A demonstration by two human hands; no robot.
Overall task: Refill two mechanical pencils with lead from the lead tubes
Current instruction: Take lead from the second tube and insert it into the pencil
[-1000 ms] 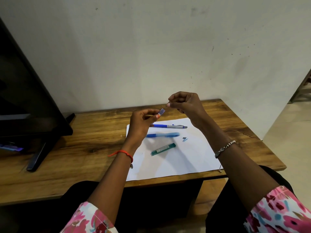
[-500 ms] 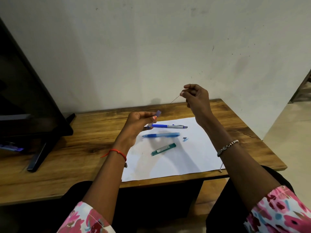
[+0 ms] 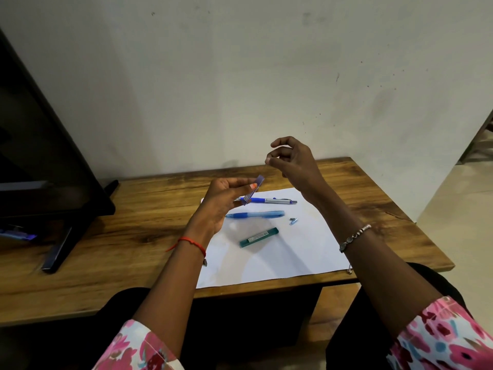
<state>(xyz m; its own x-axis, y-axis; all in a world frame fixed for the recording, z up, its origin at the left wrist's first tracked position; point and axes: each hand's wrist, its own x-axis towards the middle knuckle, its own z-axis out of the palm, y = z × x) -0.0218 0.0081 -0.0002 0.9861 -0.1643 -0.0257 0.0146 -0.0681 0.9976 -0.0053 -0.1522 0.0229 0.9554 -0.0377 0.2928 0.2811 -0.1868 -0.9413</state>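
Head: holding blue tube (image 3: 255, 188) tilted in left hand (image 3: 226, 200) over paper (image 3: 306, 252); right hand (image 3: 294, 162) raised beside it with curled fingers, can't tell if pinching lead; lying on paper: silver pencil (image 3: 277, 201), blue pencil (image 3: 256, 214) nearer, green tube (image 3: 259, 237) nearest, cap (image 3: 293, 221) right of blue pencil.

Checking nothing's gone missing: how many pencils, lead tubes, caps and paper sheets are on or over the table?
Pencils: 2
Lead tubes: 2
Caps: 1
Paper sheets: 1
Total: 6
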